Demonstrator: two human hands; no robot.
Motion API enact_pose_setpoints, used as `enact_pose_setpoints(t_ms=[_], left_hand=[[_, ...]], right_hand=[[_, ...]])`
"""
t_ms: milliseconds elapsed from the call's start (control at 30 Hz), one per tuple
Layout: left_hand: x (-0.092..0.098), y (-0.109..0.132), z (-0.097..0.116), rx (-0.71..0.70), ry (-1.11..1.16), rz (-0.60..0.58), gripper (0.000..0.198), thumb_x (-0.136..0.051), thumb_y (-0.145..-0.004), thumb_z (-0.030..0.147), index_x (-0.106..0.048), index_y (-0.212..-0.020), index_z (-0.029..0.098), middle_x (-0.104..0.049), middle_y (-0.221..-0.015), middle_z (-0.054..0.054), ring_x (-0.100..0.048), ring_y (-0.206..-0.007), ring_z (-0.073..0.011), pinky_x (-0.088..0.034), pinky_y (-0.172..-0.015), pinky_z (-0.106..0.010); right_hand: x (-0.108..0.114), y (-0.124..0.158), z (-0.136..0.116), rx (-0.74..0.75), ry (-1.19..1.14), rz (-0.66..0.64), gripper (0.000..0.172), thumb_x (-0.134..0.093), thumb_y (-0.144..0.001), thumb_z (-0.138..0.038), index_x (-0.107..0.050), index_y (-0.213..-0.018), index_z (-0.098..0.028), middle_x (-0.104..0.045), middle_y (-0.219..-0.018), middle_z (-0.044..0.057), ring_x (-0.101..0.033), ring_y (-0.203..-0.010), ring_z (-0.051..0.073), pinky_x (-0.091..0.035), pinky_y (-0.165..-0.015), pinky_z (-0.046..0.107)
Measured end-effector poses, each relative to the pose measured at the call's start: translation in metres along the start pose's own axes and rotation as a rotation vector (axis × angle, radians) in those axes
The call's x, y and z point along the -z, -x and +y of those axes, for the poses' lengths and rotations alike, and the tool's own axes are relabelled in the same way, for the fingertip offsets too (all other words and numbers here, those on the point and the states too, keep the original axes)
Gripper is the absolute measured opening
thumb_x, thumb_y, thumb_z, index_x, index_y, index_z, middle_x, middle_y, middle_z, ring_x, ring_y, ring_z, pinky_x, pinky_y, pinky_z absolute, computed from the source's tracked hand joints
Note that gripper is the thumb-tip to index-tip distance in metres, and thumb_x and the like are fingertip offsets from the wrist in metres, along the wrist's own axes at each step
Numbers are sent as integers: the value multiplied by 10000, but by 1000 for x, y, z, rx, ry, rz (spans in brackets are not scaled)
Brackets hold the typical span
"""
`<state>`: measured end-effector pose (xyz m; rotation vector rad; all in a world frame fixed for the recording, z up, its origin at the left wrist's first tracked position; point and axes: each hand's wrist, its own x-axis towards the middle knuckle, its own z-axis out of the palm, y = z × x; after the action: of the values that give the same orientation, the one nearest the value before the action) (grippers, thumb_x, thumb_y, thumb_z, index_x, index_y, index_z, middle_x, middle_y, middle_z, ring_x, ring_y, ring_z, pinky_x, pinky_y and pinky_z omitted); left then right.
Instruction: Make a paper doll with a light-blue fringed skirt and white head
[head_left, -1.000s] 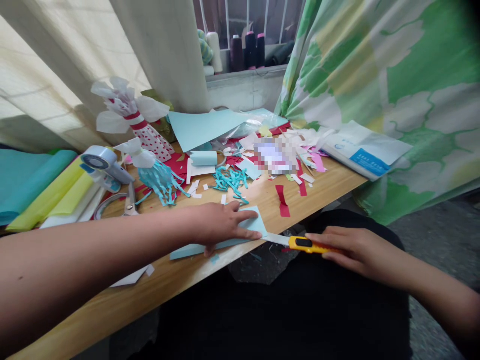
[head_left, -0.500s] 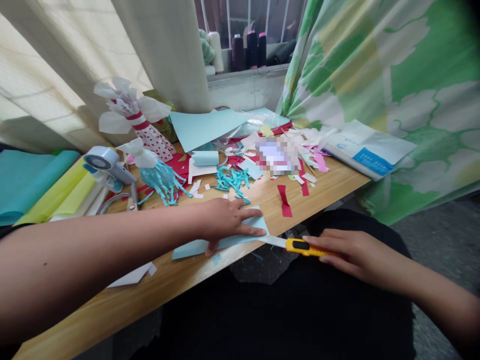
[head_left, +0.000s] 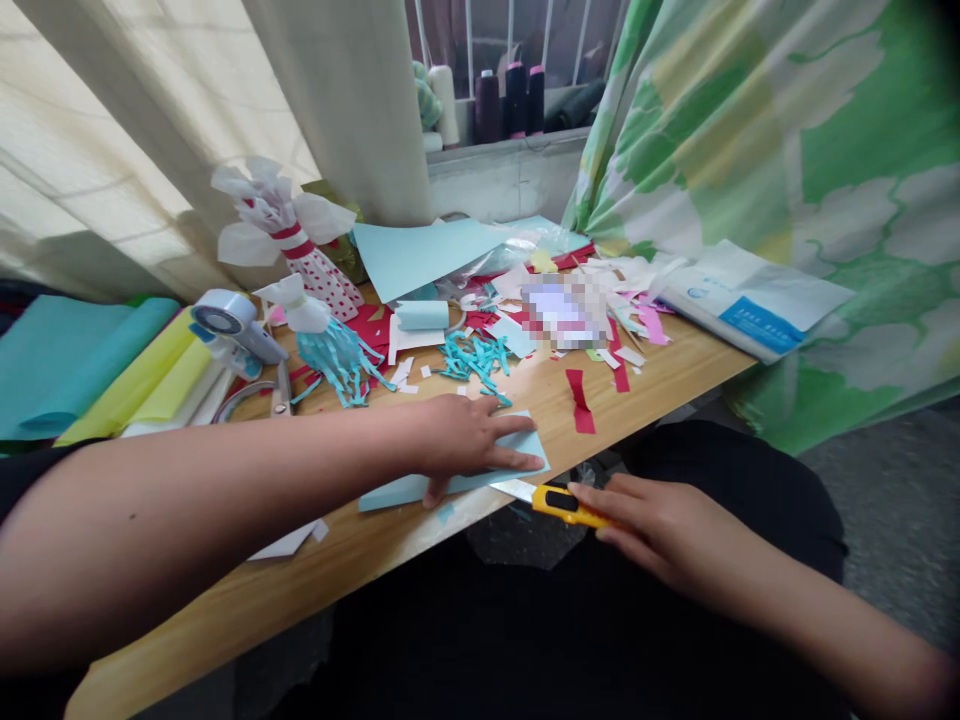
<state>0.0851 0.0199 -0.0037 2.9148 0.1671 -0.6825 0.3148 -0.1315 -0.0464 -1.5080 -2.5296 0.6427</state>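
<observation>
Light-blue paper sheet (head_left: pixel 405 492): flat on the wooden tabletop (head_left: pixel 675 380), close to its front edge, pinned under the left hand. One corner sticks out past the fingers toward the knife.

Left hand (head_left: pixel 469 437): open, palm down, fingers spread on the paper. Pressing only, no grasp.

Right hand (head_left: pixel 660 530): fingers curled round the handle of the yellow utility knife (head_left: pixel 562 505), held just off the table's front edge.

Blade: the snap-off blade (head_left: pixel 514 490) points left, tip right by the paper's near edge. Contact with the paper: cannot tell from this angle.

Step in hand: paper held flat, blade at its edge. No cut line visible.

Left of hands: scissors (head_left: pixel 281 395) and a tape dispenser (head_left: pixel 229 322), beside teal paper rolls (head_left: pixel 75 360) and yellow paper sheets (head_left: pixel 161 370).

Mid-table: teal paper shreds (head_left: pixel 472 360), a teal paper tassel (head_left: pixel 337 365), a polka-dot paper figure (head_left: pixel 319 270).

Right side: red paper strips (head_left: pixel 579 400), a blurred patch over the scrap pile (head_left: pixel 566 315), a white plastic bag (head_left: pixel 750 300).

Behind: thread spools (head_left: pixel 514 105) on a window ledge, green-patterned curtain (head_left: pixel 787 150).
</observation>
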Motion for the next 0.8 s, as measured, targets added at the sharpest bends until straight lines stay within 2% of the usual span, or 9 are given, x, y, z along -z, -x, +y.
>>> enact_pose_setpoints(t_ms=[67,167,300,400,500,633,800], left_hand=[[-1,-2,-1,15,11,-13,1152,-865,-378,271,-313,-1374,445,-216,-1526,-53,-368,-1192,-459,-459,-794,-522],[0,-6,-2,35,21,-19,908,-792,-552,354,-360,-1340,478,-235,-1522,-9,-413,-1156,-441,-437,-812,-544],[3,-8,-2,70,5,-23,691,-650,-736,294,-354,-1307,546,-273,-1501,47,-460,-1117,-382,-455,-760,-469],[3,-6,-1,71,-11,0,588,-555,-814,347,-329,-1318,550,-287,-1488,48,-456,-1108,-354,-442,-741,-428],[-3,-4,-3,32,-36,75,564,-533,-830,399,-317,-1333,531,-296,-1481,32,-430,-1117,-333,-407,-782,-432],[-10,-6,-8,-3,-59,161,555,-587,-794,417,-386,-1300,525,-347,-1455,15,-429,-1092,-331,-341,-854,-501],[-10,-11,-11,12,-30,160,586,-647,-750,403,-412,-1266,554,-373,-1437,37,-381,-1155,-345,-277,-914,-546]], right_hand=[[-1,-3,-5,5,18,3,415,-461,-874,-204,-501,-1284,-251,-622,-899,72,-607,-717,161,-465,-640,251],[-1,-6,-10,-16,36,-31,423,-454,-872,-192,-497,-1290,-244,-617,-898,77,-611,-728,171,-471,-646,265],[-1,-3,-9,-26,2,-53,424,-452,-877,-199,-494,-1296,-246,-619,-914,77,-619,-738,182,-487,-653,284],[-2,4,-2,4,-51,-21,427,-475,-873,-201,-500,-1293,-274,-635,-941,72,-631,-763,179,-496,-665,269],[-4,9,2,28,-74,28,419,-488,-872,-206,-517,-1281,-292,-652,-956,72,-641,-748,172,-502,-658,254],[-5,5,-4,45,-62,25,414,-487,-875,-208,-521,-1280,-283,-656,-957,77,-645,-760,173,-505,-661,251],[-9,-4,-20,66,-18,14,410,-485,-871,-186,-527,-1273,-257,-655,-927,75,-641,-741,163,-497,-649,237]])
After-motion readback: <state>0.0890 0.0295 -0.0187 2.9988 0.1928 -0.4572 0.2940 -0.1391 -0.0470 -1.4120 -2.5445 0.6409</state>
